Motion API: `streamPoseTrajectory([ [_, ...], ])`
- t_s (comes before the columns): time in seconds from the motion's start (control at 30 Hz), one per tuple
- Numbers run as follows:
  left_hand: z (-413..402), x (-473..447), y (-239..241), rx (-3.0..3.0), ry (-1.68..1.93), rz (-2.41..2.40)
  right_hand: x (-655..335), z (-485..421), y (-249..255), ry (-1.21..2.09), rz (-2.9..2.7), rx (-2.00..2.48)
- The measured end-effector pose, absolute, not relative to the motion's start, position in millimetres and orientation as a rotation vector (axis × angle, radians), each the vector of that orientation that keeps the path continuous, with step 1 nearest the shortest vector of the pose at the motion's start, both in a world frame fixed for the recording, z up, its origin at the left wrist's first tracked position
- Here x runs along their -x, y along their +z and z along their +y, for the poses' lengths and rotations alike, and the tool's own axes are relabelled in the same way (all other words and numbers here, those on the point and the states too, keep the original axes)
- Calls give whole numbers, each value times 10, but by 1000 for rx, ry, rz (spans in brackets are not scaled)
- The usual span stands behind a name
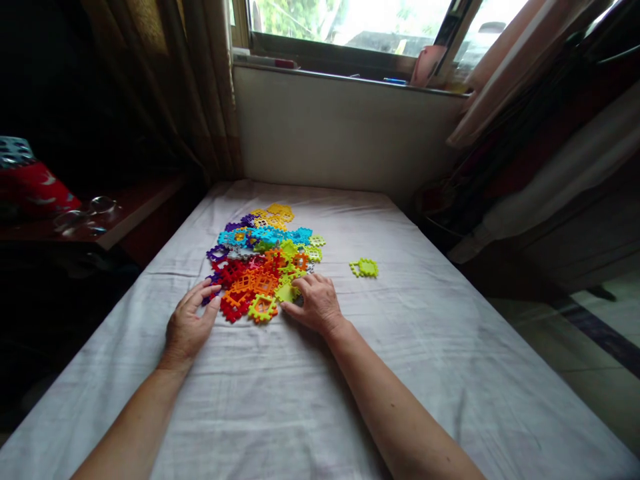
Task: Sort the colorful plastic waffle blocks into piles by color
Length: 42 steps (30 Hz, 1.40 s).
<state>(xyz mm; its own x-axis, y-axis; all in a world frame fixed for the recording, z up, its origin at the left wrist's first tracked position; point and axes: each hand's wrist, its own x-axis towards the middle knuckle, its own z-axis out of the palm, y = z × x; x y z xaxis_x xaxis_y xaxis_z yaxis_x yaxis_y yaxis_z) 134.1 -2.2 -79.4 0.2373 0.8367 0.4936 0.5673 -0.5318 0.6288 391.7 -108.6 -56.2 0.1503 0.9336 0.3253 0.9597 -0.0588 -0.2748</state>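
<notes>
A pile of flat plastic interlocking tiles (pixel 250 280) with toothed edges lies on the sheet, in red, orange, lime green, blue, yellow and purple. At its left edge rests my left hand (pixel 193 320), thumb and fingers apart, by purple and red tiles. My right hand (pixel 317 303) is at the pile's right side, its thumb and curled fingers closed on a lime-green tile (pixel 287 292). Just left of that tile lies another lime-green tile with a cut-out (pixel 263 308). Apart from the pile, to the right, are lime-green pieces (pixel 367 268).
A pale sheet (pixel 400 387) covers the bed-like surface. Beyond its far edge stands a low wall (pixel 340 127) under a window. Glasses (pixel 85 215) and a red object (pixel 33 183) sit on a dark side table at left. Clothes (pixel 550 167) hang at right.
</notes>
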Motion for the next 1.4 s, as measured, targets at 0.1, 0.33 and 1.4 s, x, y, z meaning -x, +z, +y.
streamPoseTrajectory([
  [0.1, -72, -1365, -767, -2396, 1198, 1223, -3883, -1093, -567, -95, -1826, 2012],
  [0.33, -242, -1525, -795, -2774, 927, 937, -4494, -1142, -555, -282, -1400, 2187],
  [1.4, -329, -1606, -712, -2725, 777, 776, -3678, -1126, -566, 18, -2080, 1483],
])
